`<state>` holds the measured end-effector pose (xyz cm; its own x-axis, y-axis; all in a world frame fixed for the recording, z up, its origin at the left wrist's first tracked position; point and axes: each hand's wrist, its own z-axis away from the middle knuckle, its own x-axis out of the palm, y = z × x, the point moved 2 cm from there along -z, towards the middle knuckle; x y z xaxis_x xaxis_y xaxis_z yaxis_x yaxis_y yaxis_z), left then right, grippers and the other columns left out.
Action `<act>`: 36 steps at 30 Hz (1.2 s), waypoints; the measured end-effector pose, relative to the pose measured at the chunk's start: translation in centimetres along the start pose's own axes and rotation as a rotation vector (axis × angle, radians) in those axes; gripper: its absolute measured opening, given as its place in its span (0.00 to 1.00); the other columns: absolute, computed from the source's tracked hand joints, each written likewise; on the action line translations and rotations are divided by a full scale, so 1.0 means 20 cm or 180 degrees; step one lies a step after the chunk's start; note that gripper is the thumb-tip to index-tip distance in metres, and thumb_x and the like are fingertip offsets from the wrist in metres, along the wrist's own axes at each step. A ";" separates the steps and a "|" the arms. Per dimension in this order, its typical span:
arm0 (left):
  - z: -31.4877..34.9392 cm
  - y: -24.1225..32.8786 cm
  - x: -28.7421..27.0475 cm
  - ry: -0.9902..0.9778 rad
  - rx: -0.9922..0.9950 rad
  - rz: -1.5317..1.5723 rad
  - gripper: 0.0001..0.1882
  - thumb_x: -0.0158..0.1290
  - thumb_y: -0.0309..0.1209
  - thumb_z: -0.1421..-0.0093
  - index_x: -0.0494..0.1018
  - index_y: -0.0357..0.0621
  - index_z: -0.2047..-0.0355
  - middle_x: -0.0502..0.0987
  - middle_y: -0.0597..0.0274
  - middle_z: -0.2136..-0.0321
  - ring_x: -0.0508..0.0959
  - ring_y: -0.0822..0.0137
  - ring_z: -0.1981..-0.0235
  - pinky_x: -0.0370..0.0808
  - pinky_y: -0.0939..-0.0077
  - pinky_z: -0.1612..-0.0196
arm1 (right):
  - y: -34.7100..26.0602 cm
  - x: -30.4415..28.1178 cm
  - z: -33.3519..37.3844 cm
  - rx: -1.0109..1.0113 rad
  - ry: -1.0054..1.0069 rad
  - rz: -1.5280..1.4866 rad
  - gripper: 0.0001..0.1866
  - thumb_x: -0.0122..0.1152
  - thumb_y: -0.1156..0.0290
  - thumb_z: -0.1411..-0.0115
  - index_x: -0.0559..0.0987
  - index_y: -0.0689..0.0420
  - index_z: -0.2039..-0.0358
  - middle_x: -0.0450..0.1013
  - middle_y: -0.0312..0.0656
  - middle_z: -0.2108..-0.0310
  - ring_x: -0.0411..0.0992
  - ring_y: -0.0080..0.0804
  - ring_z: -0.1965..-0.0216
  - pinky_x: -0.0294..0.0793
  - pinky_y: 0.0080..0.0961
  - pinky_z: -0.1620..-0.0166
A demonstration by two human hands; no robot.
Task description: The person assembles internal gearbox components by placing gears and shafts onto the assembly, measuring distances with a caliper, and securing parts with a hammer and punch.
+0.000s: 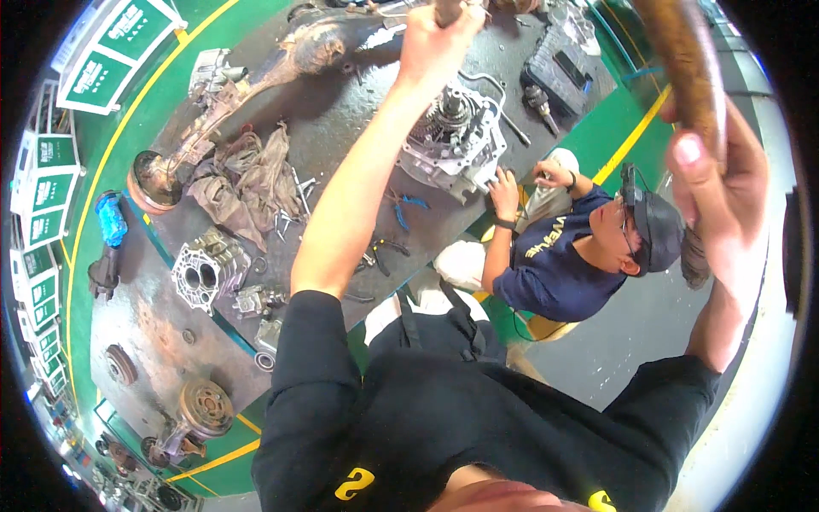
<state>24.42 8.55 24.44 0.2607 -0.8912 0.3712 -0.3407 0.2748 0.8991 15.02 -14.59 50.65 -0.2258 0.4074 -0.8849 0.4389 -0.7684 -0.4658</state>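
Note:
My left hand (439,47) is raised over the far part of the workbench, closed round a short brownish piece (447,11) that the top edge cuts off. High on the right, close to the camera, my right hand (725,188) grips a thick, worn brown handle (687,64), apparently wooden. The handle runs out of the picture at the top, so its far end is hidden. Below my left hand sits an opened gearbox housing (456,158) with gears standing in it. A co-worker's hand (505,192) is at the housing's right edge.
The co-worker (572,247) sits low at the bench's right side. A rusty axle (247,94), brown rags (247,183), an engine block (209,269) and blue-handled pliers (409,202) lie on the bench (145,341). A black tool case (559,68) lies at the far right.

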 end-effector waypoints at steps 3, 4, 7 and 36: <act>0.01 0.00 0.02 -0.0357 0.0284 0.0227 0.14 0.60 0.33 0.34 0.75 0.47 0.78 0.71 0.77 0.82 0.67 0.84 0.82 0.64 0.84 0.79 | -0.09 -0.09 -0.05 -0.0132 0.0213 0.0516 0.35 0.58 0.42 0.31 0.72 0.63 0.40 0.63 0.30 0.81 0.56 0.14 0.86 0.56 0.15 0.78; 0.01 -0.01 0.03 -0.0276 0.0233 0.0083 0.19 0.59 0.35 0.36 0.68 0.45 0.82 0.67 0.79 0.84 0.65 0.85 0.80 0.61 0.80 0.77 | -0.12 -0.12 -0.08 -0.0107 0.0165 0.0624 0.36 0.57 0.41 0.31 0.72 0.62 0.40 0.63 0.30 0.81 0.56 0.13 0.86 0.55 0.15 0.79; 0.02 0.00 0.03 -0.0303 0.0255 0.0034 0.16 0.60 0.34 0.36 0.71 0.45 0.80 0.69 0.78 0.83 0.66 0.84 0.81 0.63 0.80 0.77 | -0.15 -0.17 -0.16 0.0125 -0.0431 0.0845 0.37 0.57 0.39 0.32 0.72 0.60 0.39 0.62 0.29 0.79 0.57 0.11 0.86 0.55 0.14 0.82; -0.04 -0.01 0.01 -0.0372 -0.0059 -0.0191 0.14 0.57 0.35 0.34 0.75 0.49 0.77 0.69 0.78 0.83 0.65 0.83 0.83 0.59 0.80 0.79 | 0.73 0.55 -0.18 0.0173 0.0073 0.0366 0.14 0.49 0.61 0.32 0.71 0.53 0.51 0.67 0.42 0.48 0.67 0.34 0.63 0.67 0.31 0.59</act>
<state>25.30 8.59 24.49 0.1729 -0.9419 0.2880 -0.3107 0.2253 0.9234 22.17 -19.54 34.04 -0.1564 0.3258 -0.9324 0.4128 -0.8361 -0.3614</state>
